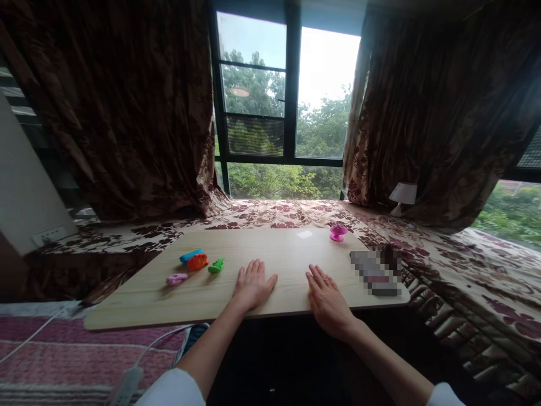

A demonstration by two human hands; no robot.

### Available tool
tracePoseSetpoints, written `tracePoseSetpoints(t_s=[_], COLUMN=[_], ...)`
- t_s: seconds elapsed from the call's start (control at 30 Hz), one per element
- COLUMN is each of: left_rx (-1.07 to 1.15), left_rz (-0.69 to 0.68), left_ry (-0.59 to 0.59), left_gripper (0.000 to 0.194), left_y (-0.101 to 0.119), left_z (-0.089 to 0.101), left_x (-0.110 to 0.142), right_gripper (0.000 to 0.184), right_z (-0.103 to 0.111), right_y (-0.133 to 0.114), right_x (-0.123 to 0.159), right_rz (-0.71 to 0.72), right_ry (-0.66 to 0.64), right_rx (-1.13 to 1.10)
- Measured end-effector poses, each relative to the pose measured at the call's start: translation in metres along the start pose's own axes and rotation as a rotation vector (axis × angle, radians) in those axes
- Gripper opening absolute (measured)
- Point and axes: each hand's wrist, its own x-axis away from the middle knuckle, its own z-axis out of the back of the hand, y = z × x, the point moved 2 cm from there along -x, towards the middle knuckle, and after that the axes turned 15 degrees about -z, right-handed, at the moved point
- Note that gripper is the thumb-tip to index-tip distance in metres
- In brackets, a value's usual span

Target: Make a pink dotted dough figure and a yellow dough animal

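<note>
My left hand lies palm down on the pale wooden tabletop, fingers stretched out. My right hand rests on its side near the front edge, its fingers extended and close together. A sliver of yellow shows beside its palm; the hand hides what it is. Left of my left hand sits a small green toy-like piece. Beyond it, an orange lump touches a blue one. A pink piece lies nearer the left side.
A magenta stand-like object is at the table's far right corner. Along the right edge lies a pixelated dark item. A small lamp stands on the flower-patterned ledge. A power strip with a white cord is below left.
</note>
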Motion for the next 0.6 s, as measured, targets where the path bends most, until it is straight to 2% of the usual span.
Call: tracePoseSetpoints(t_s=[0.1, 0.2, 0.27, 0.37, 0.43, 0.5, 0.6], left_rx=[-0.016, -0.023, -0.024, -0.020, -0.013, -0.005, 0.000], left_rz=[-0.013, -0.026, -0.026, -0.022, -0.018, -0.015, -0.012], left_ry=[0.015, 0.009, 0.003, 0.001, 0.006, 0.018, 0.042], left_gripper=[0.047, 0.049, 0.053, 0.057, 0.056, 0.053, 0.048], left_y=[0.001, 0.000, -0.001, -0.003, -0.003, -0.004, -0.003], left_z=[0.001, 0.002, 0.001, 0.000, -0.001, -0.001, -0.001], left_x=[0.000, 0.001, 0.001, 0.001, 0.001, 0.001, 0.001], right_gripper=[0.046, 0.046, 0.043, 0.036, 0.032, 0.032, 0.038], right_z=[-0.005, -0.009, -0.009, -0.006, -0.003, -0.001, -0.001], right_y=[-0.038, -0.066, -0.070, -0.051, -0.029, -0.008, 0.011], right_x=[-0.007, -0.047, -0.078, -0.113, -0.121, -0.114, -0.080], right_rz=[0.053, 0.020, -0.044, -0.155, -0.220, -0.252, -0.233], right_ry=[0.020, 0.046, 0.068, 0.079, 0.068, 0.052, 0.026], right_rx=[-0.022, -0.035, -0.037, -0.029, -0.020, -0.012, -0.010])
